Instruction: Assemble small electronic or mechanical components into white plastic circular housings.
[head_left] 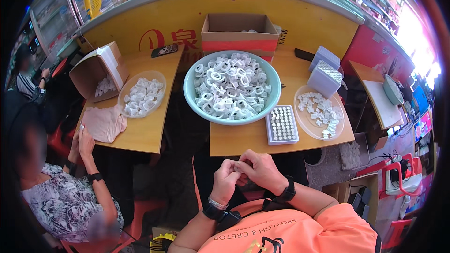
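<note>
Two wooden tables (276, 136) fill the middle of the frame, backed by a curved yellow counter (300, 23) across the top. At centre sits your biggest item, a pale green basin (192, 96) heaped with white plastic rings (232, 86); behind it stands an open cardboard box (239, 33). Right of the basin lies a clear round dish (302, 117) of small white pieces (321, 112), with a white tray of small round parts (281, 125) between the two, near the table's front edge. On the left table you see another clear dish (159, 77) of rings, a tipped cardboard box (93, 72) and a pink cloth (105, 122). At lower left a person's hands (82, 143) are raised together.

Your left hand (225, 180) and right hand (262, 168) meet at lower centre, below the table edge, fingers curled and pinched together, touching each other. Whatever small part they grip is hidden, so you cannot tell what it is.
</note>
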### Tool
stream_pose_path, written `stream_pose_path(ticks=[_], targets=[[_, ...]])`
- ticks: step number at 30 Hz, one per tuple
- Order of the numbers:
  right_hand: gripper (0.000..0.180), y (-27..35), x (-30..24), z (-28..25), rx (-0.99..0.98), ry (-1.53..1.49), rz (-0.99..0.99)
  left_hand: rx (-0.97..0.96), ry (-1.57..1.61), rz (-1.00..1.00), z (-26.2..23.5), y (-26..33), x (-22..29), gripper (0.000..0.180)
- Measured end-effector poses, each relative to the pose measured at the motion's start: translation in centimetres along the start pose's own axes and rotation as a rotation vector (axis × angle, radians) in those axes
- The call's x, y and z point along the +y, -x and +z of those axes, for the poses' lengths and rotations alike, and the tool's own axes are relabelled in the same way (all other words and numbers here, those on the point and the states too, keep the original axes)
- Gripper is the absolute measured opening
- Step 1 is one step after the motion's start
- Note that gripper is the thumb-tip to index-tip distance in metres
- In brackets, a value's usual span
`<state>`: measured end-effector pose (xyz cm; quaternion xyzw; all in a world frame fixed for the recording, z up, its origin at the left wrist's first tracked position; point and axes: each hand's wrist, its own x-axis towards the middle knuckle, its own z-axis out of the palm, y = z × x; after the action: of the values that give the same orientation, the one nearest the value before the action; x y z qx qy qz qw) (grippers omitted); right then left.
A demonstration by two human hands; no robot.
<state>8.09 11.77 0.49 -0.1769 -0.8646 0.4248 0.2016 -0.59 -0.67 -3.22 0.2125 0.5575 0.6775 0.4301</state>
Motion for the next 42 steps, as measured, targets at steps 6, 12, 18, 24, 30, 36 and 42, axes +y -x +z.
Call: stream_pose_path(ticks=[6,12,18,24,30,36,42], targets=[[0.018,-0.08,0.24,0.36,0.010,-0.003,-0.025,0.028,0.030,-0.024,0.12,0.05,0.29,0.017],[0.014,0.16,0.31,0.46,0.007,-0.010,-0.016,0.035,0.060,-0.055,-0.09,-0.26,0.27,0.014],[0.011,0.34,0.03,0.43,-0.002,-0.025,-0.019,0.052,0.057,-0.016,-0.52,-0.52,-0.18,0.011],[0.011,0.44,0.09,0.38,-0.001,-0.082,0.005,0.049,0.074,0.001,-0.55,-0.51,-0.38,0.011],[0.012,0.46,-0.11,0.21,-0.001,-0.097,0.018,0.054,0.056,0.018,-0.45,-0.40,-0.13,0.014],[0.013,0.48,-0.08,0.26,-0.007,-0.078,-0.005,0.059,0.013,0.019,-0.49,-0.48,-0.13,0.013],[0.014,0.51,-0.30,0.17,-0.025,-0.087,-0.002,0.062,0.023,0.027,-0.62,-0.53,-0.34,0.012]])
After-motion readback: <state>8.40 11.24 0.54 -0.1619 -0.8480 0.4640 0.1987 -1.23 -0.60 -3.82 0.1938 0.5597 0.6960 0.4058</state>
